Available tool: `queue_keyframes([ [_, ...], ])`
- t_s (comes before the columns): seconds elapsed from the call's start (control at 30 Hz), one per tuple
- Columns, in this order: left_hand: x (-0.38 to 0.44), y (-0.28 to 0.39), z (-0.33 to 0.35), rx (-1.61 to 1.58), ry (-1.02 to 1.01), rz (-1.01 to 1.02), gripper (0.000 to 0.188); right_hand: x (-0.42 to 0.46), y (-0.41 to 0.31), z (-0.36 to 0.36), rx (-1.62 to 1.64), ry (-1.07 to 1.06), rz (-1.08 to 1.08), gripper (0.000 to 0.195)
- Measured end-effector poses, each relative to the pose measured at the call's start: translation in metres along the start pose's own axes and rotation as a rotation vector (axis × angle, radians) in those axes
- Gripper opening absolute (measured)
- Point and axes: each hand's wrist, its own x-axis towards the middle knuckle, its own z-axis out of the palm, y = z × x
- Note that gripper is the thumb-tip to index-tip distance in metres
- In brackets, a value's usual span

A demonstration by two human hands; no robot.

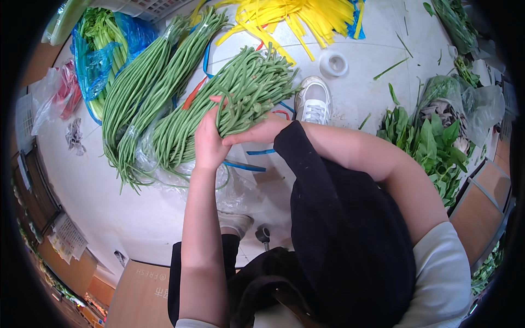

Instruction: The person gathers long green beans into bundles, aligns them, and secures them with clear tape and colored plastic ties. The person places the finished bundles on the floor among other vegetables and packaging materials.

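My left hand (210, 141) grips the near side of a thick bunch of green long beans (246, 80), close to the middle of the picture. From the right, my right hand (264, 130) reaches under the cut ends of the same bunch, its thumb close to my left hand. A few bean ends curl up over my left fingers, and part of my right hand is hidden beneath the bunch. Left of it lie two more long bean bundles (141, 78) (180, 78), with clear tape around their ends. A clear plastic sheet (238, 190) is spread under the beans.
Celery (119, 51) in a blue plastic bag (92, 78) lies at upper left. Yellow strips (279, 14) and a clear tape roll (333, 64) are on the floor ahead. Leafy greens (430, 143) lie right; a cardboard box (139, 293) stands near my legs. My shoe (313, 100) borders the beans.
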Motion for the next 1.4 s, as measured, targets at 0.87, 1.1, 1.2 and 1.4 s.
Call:
queue_keyframes([
  [0.87, -0.008, 0.001, -0.029, -0.183, -0.364, -0.211, 0.043, 0.004, 0.007, 0.028, -0.129, 0.020, 0.112, 0.044],
  [1.1, -0.014, 0.001, -0.075, 0.160, -0.396, 0.036, 0.050, 0.008, -0.023, 0.056, 0.239, 0.136, 0.115, 0.031],
  [1.2, 0.007, -0.004, -0.089, 0.202, -0.334, 0.172, 0.041, 0.008, -0.012, 0.058, 0.581, 0.082, 0.078, 0.028],
  [1.4, 0.047, -0.011, -0.084, 0.525, -0.381, 0.462, 0.041, 0.006, -0.011, 0.050, -0.188, -0.019, -0.448, 0.038],
])
